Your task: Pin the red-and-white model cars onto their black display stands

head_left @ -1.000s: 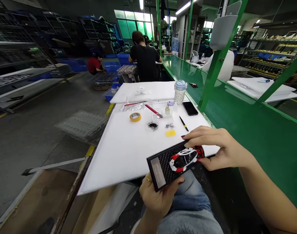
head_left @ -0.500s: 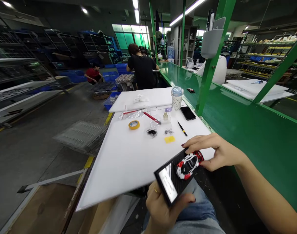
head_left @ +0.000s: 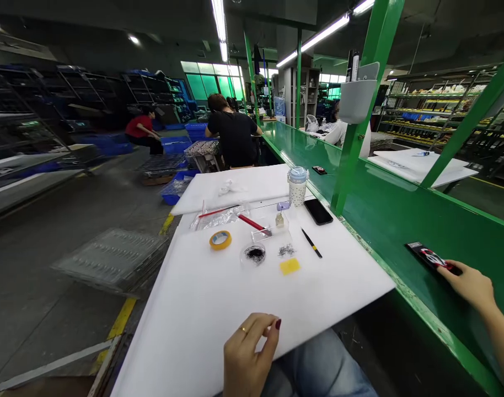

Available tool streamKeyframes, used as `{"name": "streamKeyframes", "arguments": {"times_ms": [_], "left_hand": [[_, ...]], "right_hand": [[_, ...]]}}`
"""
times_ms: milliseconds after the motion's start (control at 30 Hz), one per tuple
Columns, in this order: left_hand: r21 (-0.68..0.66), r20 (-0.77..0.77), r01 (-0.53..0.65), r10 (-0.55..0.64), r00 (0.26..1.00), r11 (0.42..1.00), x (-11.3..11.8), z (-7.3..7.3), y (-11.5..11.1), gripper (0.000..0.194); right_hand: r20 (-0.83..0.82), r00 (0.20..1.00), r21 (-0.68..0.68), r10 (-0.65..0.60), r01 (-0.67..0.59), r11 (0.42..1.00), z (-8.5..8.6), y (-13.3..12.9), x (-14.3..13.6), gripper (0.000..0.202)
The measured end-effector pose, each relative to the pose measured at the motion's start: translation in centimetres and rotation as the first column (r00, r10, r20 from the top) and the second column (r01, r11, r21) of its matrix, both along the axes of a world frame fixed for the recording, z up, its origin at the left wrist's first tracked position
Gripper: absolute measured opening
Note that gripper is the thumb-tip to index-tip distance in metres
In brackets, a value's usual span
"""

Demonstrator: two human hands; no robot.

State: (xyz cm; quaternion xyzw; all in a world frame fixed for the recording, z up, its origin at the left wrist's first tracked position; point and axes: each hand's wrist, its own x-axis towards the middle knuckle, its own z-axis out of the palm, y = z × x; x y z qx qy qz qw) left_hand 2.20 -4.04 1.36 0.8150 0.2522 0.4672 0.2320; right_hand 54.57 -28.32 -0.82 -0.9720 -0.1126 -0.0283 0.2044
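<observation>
Over at the right, my right hand (head_left: 469,284) grips the rear end of a red and white toy car (head_left: 432,257) on its black base (head_left: 417,249). The base is on or just above the green bench surface; the contact cannot be made out. My left hand (head_left: 250,350) is above the near edge of the white work surface (head_left: 210,309), its thumb and fingertips drawn together with nothing visible between them. Ahead of it lie a yellow card (head_left: 290,266), a round clear dish of small black pieces (head_left: 255,254), loose black bits (head_left: 285,250) and black tweezers (head_left: 311,243).
Farther back are a yellow tape roll (head_left: 220,240), a red-handled tool (head_left: 254,224), a small bottle (head_left: 279,219), a lidded cup (head_left: 297,186) and a phone (head_left: 318,212). A green post (head_left: 351,160) rises beside the green bench (head_left: 384,204). Two people work beyond.
My left hand has let go of the black base and drawn its fingers together. My right hand has carried the base with the car rightward to the green bench. The view has shifted.
</observation>
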Motion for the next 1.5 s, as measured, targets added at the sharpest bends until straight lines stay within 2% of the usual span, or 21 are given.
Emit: {"name": "streamKeyframes", "arguments": {"times_ms": [67,167,267,367,467,567,667,767,900,1067,1500], "left_hand": [[-0.015,0.0,-0.012,0.012,1.0,1.0,0.1,-0.3,0.4,0.012],[-0.062,-0.018,-0.031,0.03,0.999,0.998,0.0,-0.9,1.0,0.013],[-0.118,-0.063,-0.043,0.036,0.997,0.992,-0.2,-1.5,1.7,0.015],[-0.178,-0.126,-0.068,0.046,0.991,0.982,-0.3,-1.8,2.5,0.02],[-0.236,-0.186,-0.12,0.076,0.98,0.964,-0.2,-2.0,3.0,0.026],[-0.251,-0.248,-0.104,0.04,0.968,0.962,-0.2,-2.3,3.1,0.024],[-0.273,-0.303,-0.088,0.002,0.953,0.958,-0.6,-2.8,3.1,0.022],[-0.301,-0.306,-0.096,-0.001,0.952,0.949,-1.0,-3.0,2.9,0.022],[-0.303,-0.292,-0.096,0.004,0.957,0.948,-0.8,-2.4,2.6,0.018],[-0.293,-0.288,-0.109,0.021,0.957,0.95,-0.2,-1.7,2.5,0.019],[-0.329,-0.326,-0.148,0.035,0.945,0.933,0.1,-1.3,2.2,0.019]], "right_hand": [[-0.027,1.0,0.005,-0.003,0.003,1.0,0.2,-0.2,0.4,0.053],[0.058,0.998,0.063,0.001,-0.005,0.998,1.9,1.6,-1.1,0.055],[0.103,0.991,0.197,0.09,-0.109,0.974,4.1,5.5,-3.9,0.052],[0.12,0.969,0.281,0.217,-0.243,0.928,5.2,10.5,-6.2,0.046],[0.127,0.922,0.356,0.365,-0.386,0.851,5.0,16.1,-7.5,0.039],[0.119,0.862,0.438,0.493,-0.491,0.753,4.0,21.9,-8.3,0.034],[0.087,0.851,0.533,0.519,-0.48,0.697,2.6,27.0,-8.9,0.037],[0.059,0.876,0.591,0.479,-0.418,0.69,1.1,30.3,-9.4,0.037],[0.05,0.865,0.609,0.499,-0.422,0.672,-0.3,31.0,-10.1,0.032],[0.062,0.831,0.601,0.553,-0.474,0.644,-0.8,30.1,-10.0,0.028],[0.097,0.8,0.469,0.592,-0.561,0.682,-1.4,29.9,-9.2,0.039]]}}
